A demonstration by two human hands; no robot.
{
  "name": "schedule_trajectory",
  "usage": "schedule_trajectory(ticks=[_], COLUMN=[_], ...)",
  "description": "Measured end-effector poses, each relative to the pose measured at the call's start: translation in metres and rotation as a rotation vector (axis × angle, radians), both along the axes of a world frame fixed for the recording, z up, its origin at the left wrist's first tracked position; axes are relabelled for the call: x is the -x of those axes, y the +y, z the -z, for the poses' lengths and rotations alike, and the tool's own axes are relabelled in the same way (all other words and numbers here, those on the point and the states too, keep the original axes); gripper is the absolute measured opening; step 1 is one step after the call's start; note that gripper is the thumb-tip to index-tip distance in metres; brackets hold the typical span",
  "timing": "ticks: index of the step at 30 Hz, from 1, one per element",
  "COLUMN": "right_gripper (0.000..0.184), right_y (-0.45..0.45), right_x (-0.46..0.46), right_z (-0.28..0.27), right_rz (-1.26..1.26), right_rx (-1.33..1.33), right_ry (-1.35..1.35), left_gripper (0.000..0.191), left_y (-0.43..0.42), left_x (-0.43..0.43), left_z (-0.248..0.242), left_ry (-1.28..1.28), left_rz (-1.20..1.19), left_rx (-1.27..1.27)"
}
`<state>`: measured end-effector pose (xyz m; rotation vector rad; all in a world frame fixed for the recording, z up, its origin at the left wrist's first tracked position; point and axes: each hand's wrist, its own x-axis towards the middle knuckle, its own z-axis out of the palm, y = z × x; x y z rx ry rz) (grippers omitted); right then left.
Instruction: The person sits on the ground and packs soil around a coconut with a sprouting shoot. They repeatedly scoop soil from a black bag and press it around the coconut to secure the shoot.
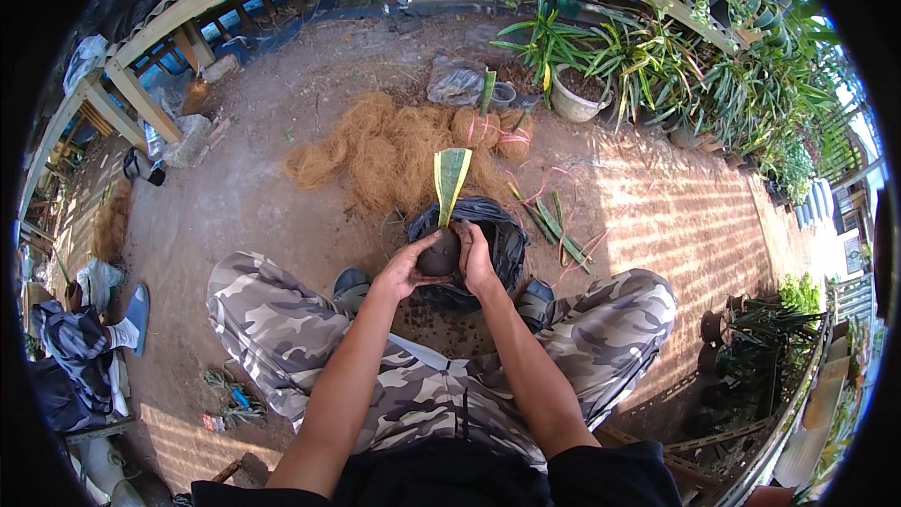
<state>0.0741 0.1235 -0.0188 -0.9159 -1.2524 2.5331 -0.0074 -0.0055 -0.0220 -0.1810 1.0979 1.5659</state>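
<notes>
Between my two palms is a rounded ball of dark soil (438,253). A snake plant leaf cutting (450,179), green with yellow margins, stands upright out of its top. My left hand (405,267) cups the ball from the left and below, and my right hand (476,257) presses on its right side. Both hands are smeared with soil. Under and behind them a black plastic bag (508,232) lies with its mouth spread; what it holds is mostly hidden. Just beyond the bag is a heap of brown coconut fibre (394,155).
Two fibre-wrapped balls tied with pink string (476,128) hold cuttings. Cut leaves (556,225) and loose pink string (556,179) lie right of the bag. Potted plants (581,95) line the right. At far left sits another person, a slippered foot (139,320) showing.
</notes>
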Motion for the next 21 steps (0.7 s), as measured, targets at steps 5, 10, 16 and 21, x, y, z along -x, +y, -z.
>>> schedule_trajectory(ticks=[5, 10, 16, 21], right_gripper=[0.052, 0.055, 0.062, 0.062], right_y=[0.011, 0.018, 0.019, 0.017], right_x=[-0.008, -0.011, -0.019, -0.018], right_z=[-0.004, -0.006, -0.005, 0.001], right_rz=[-0.272, -0.275, -0.254, -0.196], right_rx=[-0.295, -0.359, -0.22, -0.237], right_ry=[0.032, 0.096, 0.053, 0.082], left_gripper=[0.059, 0.057, 0.069, 0.062], left_y=[-0.009, -0.013, -0.008, -0.004], left_x=[0.004, 0.003, 0.002, -0.005], left_z=[0.005, 0.005, 0.012, 0.01], left_ry=[-0.004, -0.083, 0.042, 0.108], left_rz=[-0.039, -0.049, 0.001, -0.054], left_rx=[-0.033, -0.152, -0.084, -0.068])
